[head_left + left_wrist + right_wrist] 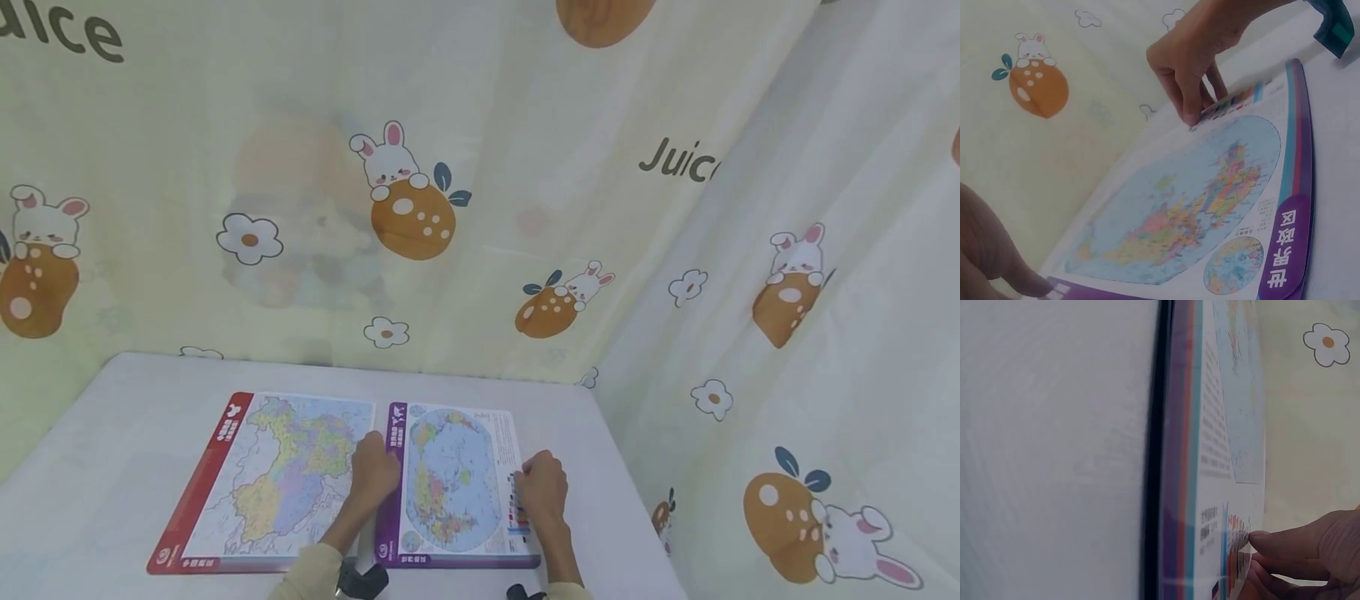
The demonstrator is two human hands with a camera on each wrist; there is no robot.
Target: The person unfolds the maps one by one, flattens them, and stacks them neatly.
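Note:
A world map sheet (453, 483) with a purple left border lies turned sideways in front of me. My left hand (375, 467) grips its purple edge. In the left wrist view the thumb of the left hand (988, 250) presses on that border, while the other fingers are mostly hidden. Across the sheet, my right hand (543, 486) pinches the right edge beside the coloured legend. The right wrist view shows the thumb of the right hand (1316, 556) over the edge and the fingers beneath. Left of it lies a red-bordered map of China (300, 479), partly behind my left forearm.
Both maps are on a white-covered table (90, 467). A pale curtain (480, 108) printed with rabbits, oranges and flowers hangs behind the table and along its right side. Dark wrist straps (363, 581) show at the bottom.

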